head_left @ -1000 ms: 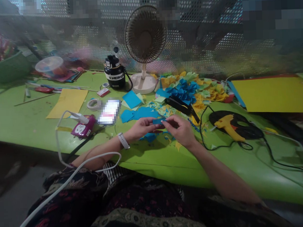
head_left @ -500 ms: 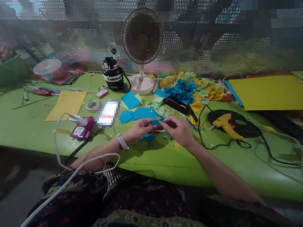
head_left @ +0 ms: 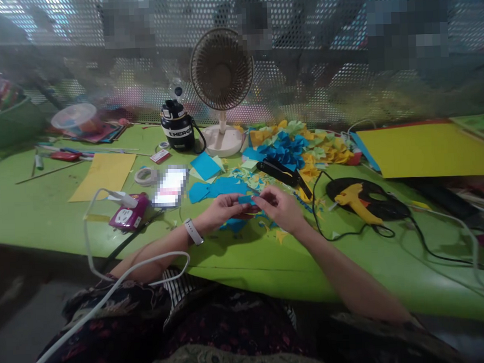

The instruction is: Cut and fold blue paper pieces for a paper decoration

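Between my two hands is a small piece of blue paper (head_left: 246, 200), held just above the green table. My left hand (head_left: 225, 209) pinches its left end, thumb in front and fingers behind. At the other end, the fingertips of my right hand (head_left: 278, 208) are closed on the paper. Blue paper pieces (head_left: 220, 187) lie right behind my hands, and another blue scrap (head_left: 233, 224) lies partly under them. Small paper offcuts (head_left: 245, 176) are scattered behind. A black stapler (head_left: 279, 172) rests beyond my right hand.
A yellow glue gun (head_left: 356, 201) lies on a black plate, its cord looping nearby. Behind stand a fan (head_left: 223, 142), a black bottle (head_left: 177, 131) and a heap of folded paper (head_left: 290, 145). Leftward are a phone (head_left: 169, 188), tape roll (head_left: 145, 176) and purple power socket (head_left: 128, 214). A white cable (head_left: 122, 281) crosses my left arm.
The view has shifted slightly. The blue paper now shows a broader face between my fingers, and my right fingertips have shifted a little on it. Both hands keep their hold.
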Available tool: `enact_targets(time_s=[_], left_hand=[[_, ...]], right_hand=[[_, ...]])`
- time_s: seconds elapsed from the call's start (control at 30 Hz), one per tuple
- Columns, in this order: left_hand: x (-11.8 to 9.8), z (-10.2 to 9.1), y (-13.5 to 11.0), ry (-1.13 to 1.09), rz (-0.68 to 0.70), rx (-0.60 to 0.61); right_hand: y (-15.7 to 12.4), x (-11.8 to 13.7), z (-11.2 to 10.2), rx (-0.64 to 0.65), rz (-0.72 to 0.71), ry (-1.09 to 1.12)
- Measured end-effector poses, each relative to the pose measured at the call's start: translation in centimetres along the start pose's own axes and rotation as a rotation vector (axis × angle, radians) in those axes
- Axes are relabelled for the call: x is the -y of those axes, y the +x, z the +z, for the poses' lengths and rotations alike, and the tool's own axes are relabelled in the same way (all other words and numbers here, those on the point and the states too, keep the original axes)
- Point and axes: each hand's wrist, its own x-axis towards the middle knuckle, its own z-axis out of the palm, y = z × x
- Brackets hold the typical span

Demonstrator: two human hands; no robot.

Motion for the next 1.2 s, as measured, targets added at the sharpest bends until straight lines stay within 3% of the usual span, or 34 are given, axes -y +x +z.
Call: enact_targets(time_s=[0.23,0.43,0.7,0.97,1.2], left_hand=[[-0.4,-0.2,-0.1,0.05,-0.051,-0.019],[-1.0,-0.3,-0.1,0.189,-0.122,-0.006],[-1.3,-0.1,-0.2,0.202,-0.109,-0.005],[-2.4,-0.6,-0.2,0.178,-0.06,-0.066],[-1.9,-0.1,-0.3,0.195,-0.101,-0.036]], right_hand=[[0.1,-0.2,0.1,0.04,-0.07,-0.05],[0.1,-0.2,0.0,0.056,-0.031,-0.003],[0.1,0.5,-0.3,0.312,0.12,0.228],[0.8,0.5,-2.2,0.165,0.173,0.296],[0.3,0.8,-0.8,0.252,0.152,0.282]])
